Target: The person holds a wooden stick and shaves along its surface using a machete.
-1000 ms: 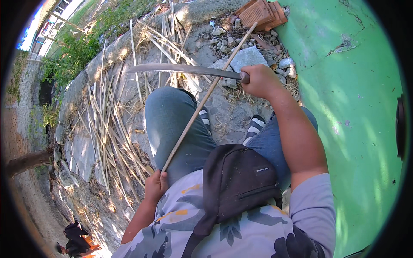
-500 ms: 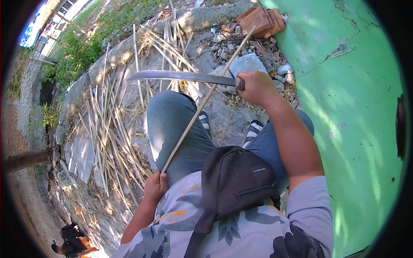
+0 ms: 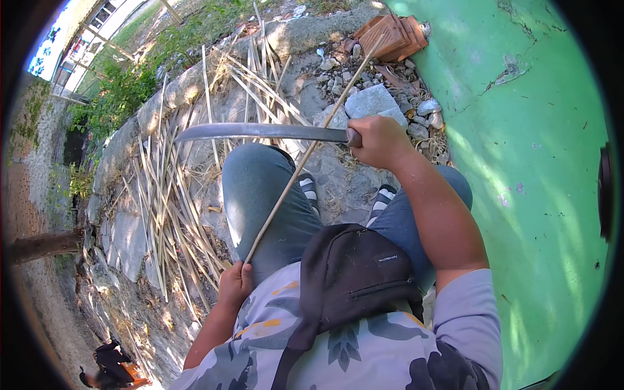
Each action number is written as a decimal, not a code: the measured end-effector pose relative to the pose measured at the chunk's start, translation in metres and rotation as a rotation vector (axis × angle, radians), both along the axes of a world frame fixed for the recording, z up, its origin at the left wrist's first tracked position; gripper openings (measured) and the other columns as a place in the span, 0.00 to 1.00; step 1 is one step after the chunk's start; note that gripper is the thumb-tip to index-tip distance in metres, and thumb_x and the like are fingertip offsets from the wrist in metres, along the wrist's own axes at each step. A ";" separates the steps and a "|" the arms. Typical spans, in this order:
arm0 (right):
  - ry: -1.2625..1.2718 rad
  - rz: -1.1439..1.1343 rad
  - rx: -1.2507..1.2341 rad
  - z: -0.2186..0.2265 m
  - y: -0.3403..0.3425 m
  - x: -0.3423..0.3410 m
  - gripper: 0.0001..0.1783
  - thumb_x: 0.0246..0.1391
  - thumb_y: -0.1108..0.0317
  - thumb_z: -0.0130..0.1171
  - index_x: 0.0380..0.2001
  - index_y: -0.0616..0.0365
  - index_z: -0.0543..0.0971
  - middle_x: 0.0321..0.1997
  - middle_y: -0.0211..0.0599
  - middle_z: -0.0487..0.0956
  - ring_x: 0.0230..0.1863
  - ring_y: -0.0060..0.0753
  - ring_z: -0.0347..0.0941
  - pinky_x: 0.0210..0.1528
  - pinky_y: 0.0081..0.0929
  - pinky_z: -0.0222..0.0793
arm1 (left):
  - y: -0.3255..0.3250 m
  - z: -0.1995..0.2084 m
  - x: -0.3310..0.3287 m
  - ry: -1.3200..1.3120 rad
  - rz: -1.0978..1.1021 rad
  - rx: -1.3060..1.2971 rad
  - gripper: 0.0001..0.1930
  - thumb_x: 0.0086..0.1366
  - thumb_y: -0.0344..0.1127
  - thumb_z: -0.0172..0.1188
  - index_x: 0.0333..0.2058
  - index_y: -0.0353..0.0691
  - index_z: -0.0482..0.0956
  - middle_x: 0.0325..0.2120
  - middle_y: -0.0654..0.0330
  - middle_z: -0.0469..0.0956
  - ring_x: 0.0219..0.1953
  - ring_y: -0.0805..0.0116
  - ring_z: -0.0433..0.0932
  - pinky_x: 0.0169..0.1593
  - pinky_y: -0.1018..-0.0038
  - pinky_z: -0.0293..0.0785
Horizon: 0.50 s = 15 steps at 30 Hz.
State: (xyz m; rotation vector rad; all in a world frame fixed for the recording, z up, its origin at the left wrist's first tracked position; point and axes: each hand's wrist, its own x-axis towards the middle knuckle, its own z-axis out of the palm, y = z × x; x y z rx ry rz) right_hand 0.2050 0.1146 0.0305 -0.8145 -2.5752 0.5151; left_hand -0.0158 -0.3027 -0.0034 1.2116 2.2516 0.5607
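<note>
My right hand (image 3: 379, 142) is closed round the dark handle of a machete (image 3: 260, 131), whose long, slightly curved blade points left. The blade lies across a thin bamboo strip (image 3: 286, 188), near the handle end; whether they touch is hard to tell. Beside my left thigh, my left hand (image 3: 234, 284) grips the lower end of that strip. From there the strip slants up and away to the right, passing over my knee. Many similar pale strips (image 3: 170, 208) lie in a loose heap on the ground to my left, with more (image 3: 263, 91) spread ahead.
A grey stone block (image 3: 376, 101) and rubble lie ahead of my feet. Stacked orange clay tiles (image 3: 390, 38) stand beyond. The green floor (image 3: 520, 214) spans the right side. A black bag (image 3: 357, 266) rests on my lap. Someone in dark clothing (image 3: 112, 365) appears at lower left.
The machete and my right hand have moved slightly left and a little nearer to me. My left hand stays on the strip, almost unmoved.
</note>
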 end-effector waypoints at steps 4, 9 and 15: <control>-0.047 0.037 0.044 0.003 -0.003 -0.004 0.06 0.44 0.64 0.63 0.27 0.53 0.79 0.25 0.44 0.79 0.31 0.55 0.78 0.33 0.50 0.72 | -0.007 -0.002 0.000 -0.015 0.022 0.016 0.24 0.73 0.50 0.49 0.25 0.35 0.71 0.17 0.41 0.71 0.23 0.36 0.74 0.27 0.55 0.68; -0.113 -0.166 -0.072 -0.006 0.029 0.011 0.07 0.45 0.63 0.64 0.29 0.49 0.81 0.29 0.42 0.83 0.34 0.52 0.80 0.37 0.48 0.75 | 0.004 0.000 -0.002 0.034 -0.015 0.015 0.24 0.73 0.50 0.49 0.25 0.36 0.71 0.16 0.41 0.71 0.22 0.36 0.74 0.27 0.54 0.68; -0.117 0.069 0.027 0.011 -0.004 -0.008 0.06 0.45 0.63 0.64 0.27 0.50 0.80 0.29 0.42 0.82 0.33 0.52 0.80 0.37 0.48 0.75 | -0.003 0.003 -0.001 -0.001 0.012 0.009 0.24 0.73 0.52 0.50 0.26 0.36 0.71 0.16 0.41 0.72 0.22 0.36 0.75 0.26 0.53 0.69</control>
